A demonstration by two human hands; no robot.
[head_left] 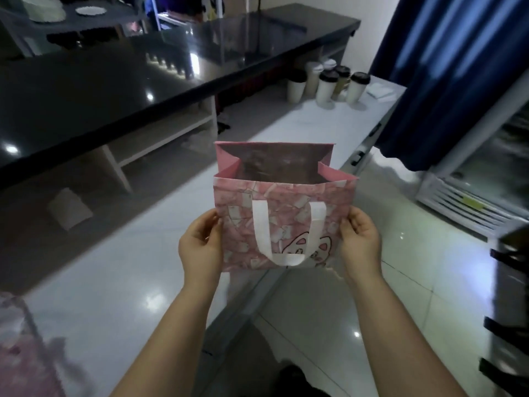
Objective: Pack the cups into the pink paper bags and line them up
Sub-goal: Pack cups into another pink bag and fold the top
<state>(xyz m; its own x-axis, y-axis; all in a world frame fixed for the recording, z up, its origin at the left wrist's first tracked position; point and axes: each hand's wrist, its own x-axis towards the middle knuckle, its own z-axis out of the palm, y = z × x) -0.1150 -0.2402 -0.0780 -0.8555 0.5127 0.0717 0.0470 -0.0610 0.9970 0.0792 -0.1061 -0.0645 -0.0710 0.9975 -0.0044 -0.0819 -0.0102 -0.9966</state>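
- The left hand (200,247) grips the left edge of the pink paper bag (286,196), thumb on the printed front and fingers wrapped round behind.
- The right hand (360,242) clasps the opposite edge the same way, so the bag sits upright between the two hands.
- Above the grip, the bag's mouth stands open with the side folds pushed outward; the inside looks dark, and I can't make out anything in it.
- Between the hands, a white handle (286,259) hangs down in a loop over the bag's front, across a cartoon drawing.
- Well beyond the grip, at the far end of the white table (286,124), stands a cluster of lidded cups (326,87), some with dark lids and some with white.
- Just right of those cups lies a folded white cloth (380,91).
- Far left of the left hand runs a glossy black counter (114,81).
- Up and right of the right hand hangs a blue curtain (443,67).
- Below and far left of the left hand, another pink bag (17,353) shows blurred at the edge of the view.
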